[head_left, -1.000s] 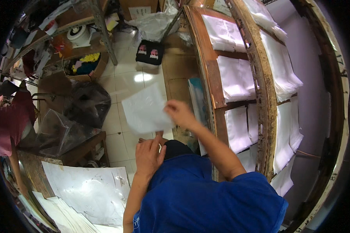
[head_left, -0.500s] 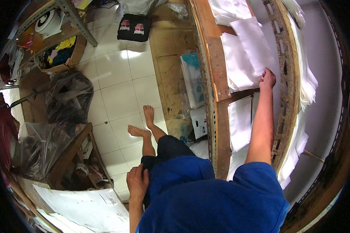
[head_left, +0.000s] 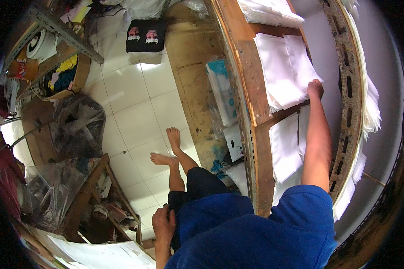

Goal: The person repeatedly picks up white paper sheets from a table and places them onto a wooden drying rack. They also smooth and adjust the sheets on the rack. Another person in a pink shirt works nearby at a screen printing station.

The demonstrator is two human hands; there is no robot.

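My right hand is closed on the near right corner of a white sheet. That sheet lies over a stack of white sheets on a wooden shelf to my right. Whether the sheet is paper or film I cannot tell. More white sheets lie in the section nearer me, below my right wrist. My left hand hangs beside my dark shorts, fingers loosely bent and apart, with nothing visible in it.
Slotted metal uprights edge the shelf. A folded black printed shirt lies on the tiled floor ahead. At left are a cardboard box of cloth, a dark plastic bag and a wooden stand. Plastic-wrapped packs stand under the shelf.
The white sheet, raised and slanted before, now lies lower and flatter on the stack, still held by my right hand. The whole view has shifted slightly.
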